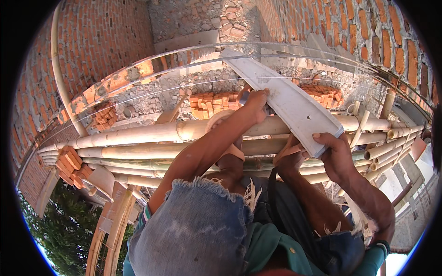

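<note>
A long pale grey board with raised edges (294,103) slants from the far middle down toward me on the right. My right hand (336,154) grips its near end, the thumb lying on top. Farther along, my left hand (257,105) is closed at the board's left edge. A small dark grey piece (245,97) shows beside its fingers; what it belongs to is hidden. The board passes above a row of bamboo poles (152,134), where my feet in sandals rest. My knees are bent, in frayed denim (193,225).
Thin rods (184,70) and a white string (161,88) cross beyond the poles. Stacked bricks (214,105) lie below, with more bricks (72,168) on the poles at left. Brick walls (92,50) rise on both sides. A dustpan-like tray (100,180) sits near the left bricks.
</note>
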{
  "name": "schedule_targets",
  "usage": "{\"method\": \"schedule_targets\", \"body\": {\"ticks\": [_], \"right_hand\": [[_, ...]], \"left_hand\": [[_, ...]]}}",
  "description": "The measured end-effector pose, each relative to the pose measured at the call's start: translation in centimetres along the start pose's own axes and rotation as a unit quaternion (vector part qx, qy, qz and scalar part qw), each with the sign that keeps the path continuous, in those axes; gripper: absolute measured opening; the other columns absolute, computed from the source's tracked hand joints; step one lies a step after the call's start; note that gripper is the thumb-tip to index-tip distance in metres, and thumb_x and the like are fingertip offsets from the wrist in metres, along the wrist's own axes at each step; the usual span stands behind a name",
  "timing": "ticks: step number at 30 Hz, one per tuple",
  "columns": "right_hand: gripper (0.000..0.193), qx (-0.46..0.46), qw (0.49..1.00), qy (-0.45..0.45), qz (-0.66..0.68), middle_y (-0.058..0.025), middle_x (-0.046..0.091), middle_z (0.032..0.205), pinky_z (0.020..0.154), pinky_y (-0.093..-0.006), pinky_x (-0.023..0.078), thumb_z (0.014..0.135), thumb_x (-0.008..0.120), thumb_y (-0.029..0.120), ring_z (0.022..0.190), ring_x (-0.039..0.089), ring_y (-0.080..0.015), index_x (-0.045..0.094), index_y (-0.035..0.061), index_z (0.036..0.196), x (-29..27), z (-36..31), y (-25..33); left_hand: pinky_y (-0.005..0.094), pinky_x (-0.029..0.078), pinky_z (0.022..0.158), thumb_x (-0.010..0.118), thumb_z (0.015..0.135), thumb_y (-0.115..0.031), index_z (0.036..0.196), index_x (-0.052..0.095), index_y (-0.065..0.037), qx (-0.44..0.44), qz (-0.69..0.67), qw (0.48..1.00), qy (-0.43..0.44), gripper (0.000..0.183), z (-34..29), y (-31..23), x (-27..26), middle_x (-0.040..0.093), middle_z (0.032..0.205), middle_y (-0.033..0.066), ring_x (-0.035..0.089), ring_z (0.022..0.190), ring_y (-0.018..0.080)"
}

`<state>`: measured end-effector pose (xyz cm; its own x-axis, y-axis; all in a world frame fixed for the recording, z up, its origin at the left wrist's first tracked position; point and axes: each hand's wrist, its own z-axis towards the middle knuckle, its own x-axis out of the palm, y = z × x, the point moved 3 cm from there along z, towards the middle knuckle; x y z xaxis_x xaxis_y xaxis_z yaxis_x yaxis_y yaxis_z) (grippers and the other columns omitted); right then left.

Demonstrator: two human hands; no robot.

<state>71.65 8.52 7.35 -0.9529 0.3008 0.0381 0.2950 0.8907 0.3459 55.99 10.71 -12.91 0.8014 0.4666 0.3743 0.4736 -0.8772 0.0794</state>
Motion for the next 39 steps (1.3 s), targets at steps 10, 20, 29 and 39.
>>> {"method": "schedule_targets", "body": {"ticks": [10, 20, 29, 39], "right_hand": [[0.051, -0.001, 0.997, -0.032, -0.065, -0.0179, 0.066, 0.104, 0.066, -0.0381, 0.06, 0.082, 0.065, 0.008, 0.084, 0.069, -0.0281, 0.05, -0.008, 0.127, -1.2, -2.0, 0.0], [0.052, 0.015, 0.993, 0.011, -0.114, -0.0155, 0.067, 0.104, 0.077, -0.0351, 0.057, 0.08, 0.071, 0.011, 0.089, 0.068, -0.0228, 0.053, -0.0096, 0.125, 1.3, -2.7, 1.2], [0.044, -0.037, 0.975, 0.017, -0.22, -0.0149, 0.067, 0.106, 0.083, -0.033, 0.053, 0.083, 0.069, 0.008, 0.098, 0.066, -0.02, 0.056, -0.0102, 0.121, 2.8, -3.5, 1.1], [0.039, -0.059, 0.997, -0.043, -0.03, -0.0151, 0.068, 0.092, 0.051, -0.0306, 0.056, 0.082, 0.063, 0.011, 0.071, 0.068, -0.0201, 0.057, -0.0074, 0.116, -1.3, -3.4, 1.3]], "left_hand": [[0.0509, 0.042, 0.11, 0.036, 0.109, -0.027, 0.136, 0.045, -0.003, -0.04, -0.094, 0.994, 0.028, 0.038, 1.5, 0.5, -0.5, 0.052, 0.137, 0.0151, 0.053, 0.126, 0.0331], [0.0526, 0.04, 0.111, 0.034, 0.107, -0.044, 0.142, 0.041, -0.006, -0.032, -0.083, 0.995, 0.042, 0.053, 1.0, 0.1, -0.4, 0.05, 0.142, 0.015, 0.052, 0.129, 0.0336], [0.0536, 0.047, 0.104, 0.047, 0.104, -0.044, 0.137, 0.047, -0.007, -0.009, -0.059, 0.997, 0.045, 0.049, 2.2, -0.2, -1.2, 0.058, 0.132, 0.0128, 0.06, 0.118, 0.0317], [0.0484, 0.039, 0.11, 0.041, 0.103, -0.048, 0.142, 0.042, -0.007, -0.029, -0.115, 0.993, -0.027, 0.056, 1.8, -1.9, -1.1, 0.052, 0.139, 0.0134, 0.052, 0.127, 0.0315]]}}
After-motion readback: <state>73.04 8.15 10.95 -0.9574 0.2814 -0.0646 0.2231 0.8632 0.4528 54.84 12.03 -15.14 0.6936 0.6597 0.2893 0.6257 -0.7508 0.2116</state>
